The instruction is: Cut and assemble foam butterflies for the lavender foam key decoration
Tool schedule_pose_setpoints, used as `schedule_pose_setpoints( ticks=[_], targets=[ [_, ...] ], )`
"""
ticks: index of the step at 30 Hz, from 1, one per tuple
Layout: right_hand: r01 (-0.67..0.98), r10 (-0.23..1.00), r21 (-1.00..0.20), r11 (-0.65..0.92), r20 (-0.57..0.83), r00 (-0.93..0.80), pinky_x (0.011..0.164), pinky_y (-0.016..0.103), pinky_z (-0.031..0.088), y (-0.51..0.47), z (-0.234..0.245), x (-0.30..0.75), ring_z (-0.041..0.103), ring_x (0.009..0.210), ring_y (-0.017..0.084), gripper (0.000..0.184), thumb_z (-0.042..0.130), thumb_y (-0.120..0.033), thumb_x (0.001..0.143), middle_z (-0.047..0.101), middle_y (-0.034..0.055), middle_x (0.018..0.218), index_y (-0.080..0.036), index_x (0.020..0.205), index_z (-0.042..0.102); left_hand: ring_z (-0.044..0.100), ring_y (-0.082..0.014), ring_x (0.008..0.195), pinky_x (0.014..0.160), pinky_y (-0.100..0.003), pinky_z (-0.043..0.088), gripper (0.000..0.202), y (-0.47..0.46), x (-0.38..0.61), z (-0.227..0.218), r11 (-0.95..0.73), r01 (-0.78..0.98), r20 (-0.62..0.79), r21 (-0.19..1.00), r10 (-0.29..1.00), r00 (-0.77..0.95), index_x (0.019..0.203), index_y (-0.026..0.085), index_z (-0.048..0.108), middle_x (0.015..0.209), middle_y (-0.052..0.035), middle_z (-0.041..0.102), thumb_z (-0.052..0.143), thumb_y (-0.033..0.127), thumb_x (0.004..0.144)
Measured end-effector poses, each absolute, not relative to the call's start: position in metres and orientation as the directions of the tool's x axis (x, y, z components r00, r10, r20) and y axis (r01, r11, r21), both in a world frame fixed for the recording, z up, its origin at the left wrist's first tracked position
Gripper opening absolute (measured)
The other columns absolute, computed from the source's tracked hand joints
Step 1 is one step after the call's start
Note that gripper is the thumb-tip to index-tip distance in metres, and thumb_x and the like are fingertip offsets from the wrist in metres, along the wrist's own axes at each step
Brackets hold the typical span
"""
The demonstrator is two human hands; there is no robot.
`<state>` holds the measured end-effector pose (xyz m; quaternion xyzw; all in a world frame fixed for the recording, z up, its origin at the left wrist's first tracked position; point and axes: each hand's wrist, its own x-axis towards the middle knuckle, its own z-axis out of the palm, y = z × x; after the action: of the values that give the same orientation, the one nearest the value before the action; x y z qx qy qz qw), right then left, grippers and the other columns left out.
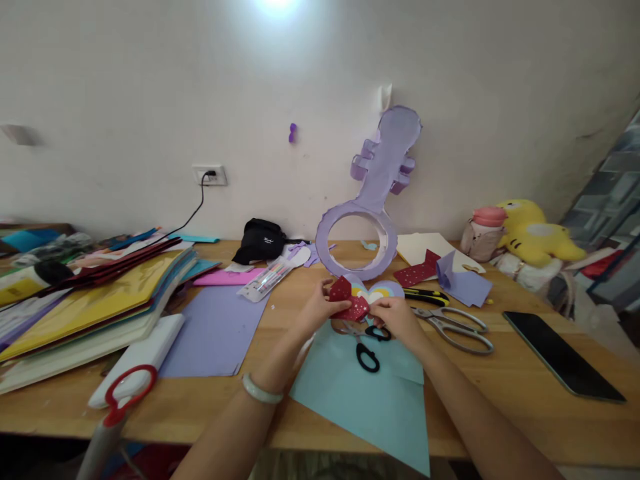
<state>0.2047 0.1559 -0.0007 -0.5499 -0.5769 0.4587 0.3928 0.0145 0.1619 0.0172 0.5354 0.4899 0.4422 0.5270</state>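
My left hand [320, 308] is closed on a red paper piece [358, 307] with white dots, thumb over its front. At the paper's right edge my right hand [396, 319] pinches, fingers together. Just behind both hands is a heart-shaped layered paper piece [394, 289] in lavender, yellow and white, partly hidden. Below the hands, small black-handled scissors [368, 358] lie on light blue paper [363, 407]. Large metal scissors [457, 327] and a yellow-black box cutter [433, 297] rest to the right of my right hand.
A lavender guitar-shaped paper craft [324, 233] leans against the wall. Stacked coloured sheets [115, 287], lavender paper [215, 333] and a pen pack [269, 280] are left. A phone [560, 353], pink-lidded bottle [487, 223] and yellow plush toy [535, 233] stand or lie right.
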Motion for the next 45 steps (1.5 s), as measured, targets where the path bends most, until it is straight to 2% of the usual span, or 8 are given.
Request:
schedule_pose_setpoints(
  ticks=[11,16,22,27,32,37,41,45],
  targets=[
    [0.238,0.992,-0.971,-0.039,-0.067,-0.111,0.056,0.029,0.049,0.150,-0.002,0.198,0.057,0.054,0.016,0.032,0.071,-0.049,0.072,0.059,0.0009,0.053,-0.020,0.059,0.064,0.062,-0.0226,0.104,0.087,-0.033,0.052,0.076,0.167,0.023,-0.004,-0.021,0.029,0.021,0.999,0.999,0.029,0.128,0.021,0.039,0.119,-0.0094,0.059,0.079,0.010,0.064],
    [0.292,0.991,-0.956,-0.015,-0.054,-0.124,0.054,0.027,0.044,0.151,-0.002,0.198,0.053,0.051,0.014,0.026,0.073,-0.037,0.071,0.057,-0.0014,0.051,-0.020,0.055,0.062,0.062,-0.0206,0.104,0.090,-0.033,0.050,0.049,0.164,0.025,-0.003,-0.190,0.036,0.188,0.981,0.981,0.050,0.122,0.023,0.049,0.114,-0.0058,0.063,0.067,0.018,0.077],
    [0.318,0.985,-0.948,-0.021,-0.074,-0.157,0.056,0.028,0.044,0.148,-0.003,0.195,0.053,0.053,0.015,0.021,0.071,-0.034,0.072,0.059,0.0000,0.054,-0.019,0.059,0.062,0.056,-0.0220,0.114,0.099,-0.032,0.042,0.009,0.162,0.021,0.006,-0.342,0.173,0.343,0.924,0.939,0.022,0.089,0.019,0.067,0.112,-0.0080,0.061,0.061,0.021,0.083],
    [0.354,0.966,-0.907,0.229,0.257,0.034,0.068,0.032,0.047,0.147,0.000,0.199,0.056,0.068,0.018,0.026,0.071,-0.040,0.070,0.068,0.0067,0.089,-0.021,0.087,0.069,0.057,-0.0221,0.111,0.102,-0.033,0.041,0.010,0.157,0.021,0.010,-0.365,0.199,0.325,0.909,0.922,0.209,0.088,0.019,0.072,0.112,-0.0084,0.059,0.062,0.020,0.084],
    [0.305,0.912,-0.867,0.394,0.409,-0.018,0.069,0.034,0.045,0.146,0.002,0.196,0.057,0.071,0.021,0.024,0.064,-0.046,0.076,0.065,0.0058,0.075,-0.022,0.073,0.066,0.057,-0.0226,0.111,0.103,-0.036,0.042,0.012,0.155,0.023,0.007,-0.430,0.279,0.312,0.859,0.870,0.381,0.085,0.020,0.074,0.110,-0.0086,0.059,0.062,0.017,0.084],
    [0.156,0.955,-0.943,0.293,0.280,-0.103,0.060,0.031,0.041,0.143,0.005,0.192,0.051,0.060,0.017,0.029,0.067,-0.050,0.071,0.056,0.0003,0.064,-0.021,0.069,0.064,0.057,-0.0235,0.113,0.104,-0.036,0.042,0.011,0.154,0.022,0.005,-0.434,0.293,0.296,0.852,0.861,0.414,0.087,0.021,0.075,0.115,-0.0079,0.060,0.065,0.020,0.084],
    [0.009,0.975,-0.996,0.086,0.082,-0.207,0.050,0.027,0.033,0.141,0.006,0.193,0.040,0.049,0.011,0.034,0.072,-0.051,0.067,0.043,-0.0049,0.051,-0.021,0.059,0.058,0.057,-0.0231,0.112,0.103,-0.036,0.043,0.012,0.154,0.021,0.007,-0.468,0.244,0.322,0.849,0.826,0.463,0.086,0.021,0.075,0.112,-0.0073,0.061,0.064,0.018,0.083],
    [-0.058,0.977,-0.998,-0.028,-0.015,-0.211,0.049,0.027,0.033,0.142,0.004,0.195,0.039,0.046,0.011,0.035,0.076,-0.050,0.062,0.043,-0.0052,0.049,-0.020,0.058,0.058,0.059,-0.0221,0.107,0.101,-0.035,0.043,0.012,0.152,0.020,0.010,-0.503,0.245,0.337,0.829,0.799,0.498,0.086,0.020,0.074,0.106,-0.0071,0.061,0.063,0.021,0.085]
  ],
)
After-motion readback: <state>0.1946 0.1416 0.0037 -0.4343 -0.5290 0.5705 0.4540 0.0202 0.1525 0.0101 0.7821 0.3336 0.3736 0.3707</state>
